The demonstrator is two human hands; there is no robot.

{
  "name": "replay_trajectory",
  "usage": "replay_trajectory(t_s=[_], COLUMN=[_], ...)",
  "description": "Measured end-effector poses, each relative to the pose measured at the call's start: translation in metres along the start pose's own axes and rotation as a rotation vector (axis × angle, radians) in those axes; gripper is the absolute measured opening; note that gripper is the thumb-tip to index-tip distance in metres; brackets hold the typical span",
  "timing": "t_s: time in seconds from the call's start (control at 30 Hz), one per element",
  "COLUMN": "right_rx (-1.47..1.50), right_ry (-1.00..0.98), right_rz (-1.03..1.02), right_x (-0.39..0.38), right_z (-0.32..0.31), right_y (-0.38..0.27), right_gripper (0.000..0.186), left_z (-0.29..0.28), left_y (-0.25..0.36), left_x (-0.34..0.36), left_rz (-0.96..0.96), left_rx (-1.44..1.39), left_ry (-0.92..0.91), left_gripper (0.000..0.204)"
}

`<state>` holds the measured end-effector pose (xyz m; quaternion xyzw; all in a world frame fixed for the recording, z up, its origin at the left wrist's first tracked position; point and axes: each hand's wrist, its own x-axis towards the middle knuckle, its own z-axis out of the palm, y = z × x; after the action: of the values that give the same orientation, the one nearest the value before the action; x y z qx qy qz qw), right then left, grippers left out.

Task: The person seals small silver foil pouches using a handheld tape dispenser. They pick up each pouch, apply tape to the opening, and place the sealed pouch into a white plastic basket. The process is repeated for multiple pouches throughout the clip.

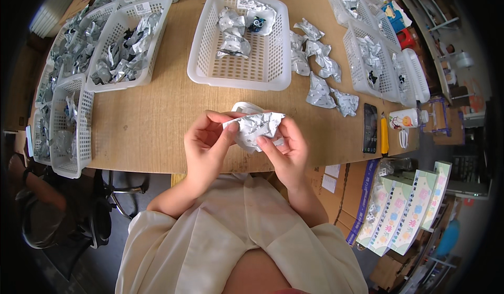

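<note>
A crumpled silver foil packet [258, 127] is held up in front of my body, over the near edge of the table. My left hand [205, 142] pinches its left side between thumb and fingers. Its right side is gripped by my right hand [289, 152], with the thumb on the front. What the packet contains cannot be seen. Just behind it, partly covered, lies a white rounded object [245, 107]. Farther off stands a white plastic basket [239, 80] holding a few foil packets [232, 45] and a small dark item [256, 24] on foil.
Loose foil packets [321, 92] lie right of the middle basket. Filled baskets stand at left [160, 37] and right [391, 81]. A phone [370, 129], yellow cutter [384, 134] and white bottle [403, 119] line the right edge. Printed boxes [409, 210] stand lower right; another person's arm [46, 191] is at left.
</note>
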<state>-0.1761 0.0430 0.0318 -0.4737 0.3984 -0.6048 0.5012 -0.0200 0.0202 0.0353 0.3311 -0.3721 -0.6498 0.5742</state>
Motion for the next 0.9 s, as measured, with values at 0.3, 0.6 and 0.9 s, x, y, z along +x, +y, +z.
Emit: replay_trajectory(t_s=[0.3,0.6,0.9], right_rx=[-0.033,-0.170,0.051], right_ry=[0.009,0.072,-0.082], right_rz=[-0.003,-0.021,0.150], right_x=[-0.007,-0.014,-0.016], right_z=[0.000,-0.017,-0.038], right_y=[0.006,0.010,0.005], right_gripper=[0.039,0.041,0.046], left_z=[-0.004,-0.002,-0.007], left_y=[-0.012,-0.020,-0.020], left_x=[0.003,0.004,0.009], left_rz=[0.059,-0.137,-0.045], left_rx=[0.111,-0.027,0.299], left_ry=[-0.008,-0.043,-0.084], left_gripper=[0.022,0.019,0.030])
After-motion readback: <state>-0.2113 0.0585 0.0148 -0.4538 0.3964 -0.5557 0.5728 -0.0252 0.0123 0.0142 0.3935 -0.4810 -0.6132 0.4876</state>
